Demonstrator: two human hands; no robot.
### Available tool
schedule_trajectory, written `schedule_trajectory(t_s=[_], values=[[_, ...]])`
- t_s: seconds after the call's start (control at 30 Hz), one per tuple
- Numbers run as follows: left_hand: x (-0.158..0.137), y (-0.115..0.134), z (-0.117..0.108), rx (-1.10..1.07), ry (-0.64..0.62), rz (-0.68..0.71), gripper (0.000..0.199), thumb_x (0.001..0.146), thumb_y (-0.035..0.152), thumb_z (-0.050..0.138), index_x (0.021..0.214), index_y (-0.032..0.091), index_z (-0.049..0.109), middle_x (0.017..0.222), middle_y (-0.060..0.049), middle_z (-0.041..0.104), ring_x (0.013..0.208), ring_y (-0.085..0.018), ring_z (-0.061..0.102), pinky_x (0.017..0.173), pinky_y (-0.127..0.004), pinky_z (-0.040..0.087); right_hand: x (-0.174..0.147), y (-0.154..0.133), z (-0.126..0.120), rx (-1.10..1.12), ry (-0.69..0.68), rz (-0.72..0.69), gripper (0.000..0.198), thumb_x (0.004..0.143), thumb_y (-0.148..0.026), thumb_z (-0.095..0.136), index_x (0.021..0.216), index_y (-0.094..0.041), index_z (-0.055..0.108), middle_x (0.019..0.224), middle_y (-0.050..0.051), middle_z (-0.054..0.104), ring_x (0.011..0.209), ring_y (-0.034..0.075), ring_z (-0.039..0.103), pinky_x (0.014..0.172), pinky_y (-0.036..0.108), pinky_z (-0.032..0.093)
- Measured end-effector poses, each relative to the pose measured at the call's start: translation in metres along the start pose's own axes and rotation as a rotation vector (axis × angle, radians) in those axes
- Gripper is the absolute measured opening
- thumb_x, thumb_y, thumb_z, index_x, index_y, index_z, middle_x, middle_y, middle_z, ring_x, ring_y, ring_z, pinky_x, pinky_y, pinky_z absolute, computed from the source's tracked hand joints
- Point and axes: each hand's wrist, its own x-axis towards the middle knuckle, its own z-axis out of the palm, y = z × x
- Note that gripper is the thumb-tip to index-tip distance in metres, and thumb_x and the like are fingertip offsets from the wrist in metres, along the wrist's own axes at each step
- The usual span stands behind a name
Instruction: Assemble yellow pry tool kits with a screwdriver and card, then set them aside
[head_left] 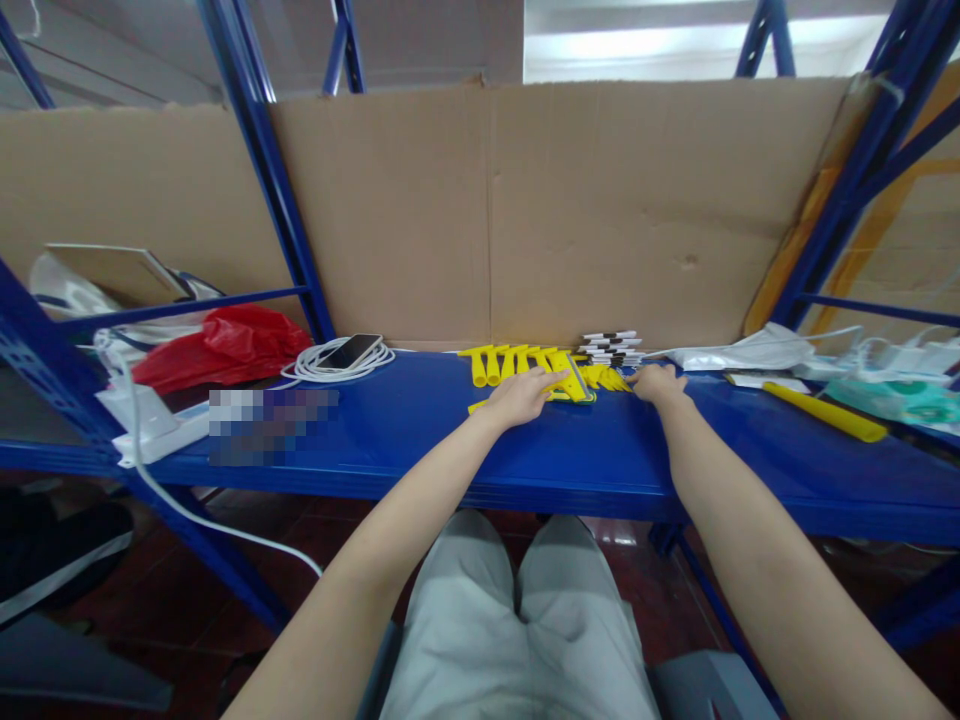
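A row of yellow plastic handles (pixel 501 362) lies on the blue metal shelf (pixel 420 440), close to the cardboard back wall. My left hand (pixel 520 394) rests on the row, fingers spread over a yellow scraper with a metal blade (pixel 571 380). My right hand (pixel 658 383) touches the right end of the yellow pieces (pixel 609 378), its fingers curled; whether it grips one I cannot tell. Behind them sits a small stack of black-and-white flat pieces (pixel 611 346).
A phone on a coiled white cable (pixel 339 359), a red bag (pixel 225 345) and a white charger block (pixel 150 420) lie to the left. On the right are white plastic bags (pixel 750 352), a yellow stick (pixel 825 412) and teal packaging (pixel 900 398). Blue rack posts (pixel 277 190) stand either side.
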Motion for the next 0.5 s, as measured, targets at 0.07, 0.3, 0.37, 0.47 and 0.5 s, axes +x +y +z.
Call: schedule_trajectory(t_s=[0.07,0.3,0.37,0.47,0.5], values=[[0.000,0.000,0.000,-0.003,-0.001,0.007,0.051,0.095,0.017,0.042,0.145,0.030,0.045,0.124,-0.006,0.061,0.113,-0.021,0.059,0.094,-0.032,0.049,-0.004,-0.005,-0.005,-0.062,-0.057,0.030,0.033,0.085,-0.029,0.053,0.110,-0.017,0.071,0.127,0.021,0.058,0.128,0.038,0.042,0.099,0.062,0.034],[0.002,-0.002,0.002,0.001,-0.003,0.027,0.053,0.094,0.016,0.043,0.144,0.030,0.046,0.122,-0.006,0.062,0.111,-0.021,0.060,0.093,-0.032,0.049,-0.012,-0.013,-0.013,-0.130,-0.053,0.042,0.041,0.085,-0.023,0.048,0.121,-0.010,0.064,0.131,0.023,0.056,0.129,0.038,0.040,0.100,0.060,0.034],[0.002,-0.001,0.001,0.005,-0.005,0.028,0.052,0.094,0.016,0.043,0.145,0.030,0.045,0.122,-0.007,0.062,0.111,-0.021,0.060,0.093,-0.033,0.049,-0.009,-0.011,-0.010,-0.117,-0.060,0.052,0.043,0.085,-0.022,0.049,0.124,-0.012,0.063,0.132,0.022,0.055,0.129,0.037,0.040,0.100,0.059,0.035],[0.001,0.001,0.000,0.003,-0.012,0.032,0.051,0.095,0.017,0.043,0.144,0.030,0.047,0.122,-0.007,0.062,0.111,-0.021,0.061,0.094,-0.032,0.048,-0.006,-0.009,-0.005,-0.097,-0.085,0.083,0.047,0.083,-0.023,0.053,0.128,-0.013,0.060,0.133,0.023,0.053,0.129,0.037,0.041,0.099,0.058,0.037],[0.001,0.001,-0.001,-0.001,-0.014,0.036,0.050,0.095,0.017,0.044,0.143,0.030,0.048,0.121,-0.007,0.063,0.112,-0.021,0.061,0.095,-0.032,0.048,-0.005,-0.008,-0.004,-0.094,-0.092,0.094,0.047,0.082,-0.024,0.054,0.127,-0.012,0.061,0.133,0.024,0.053,0.129,0.038,0.041,0.099,0.058,0.037]])
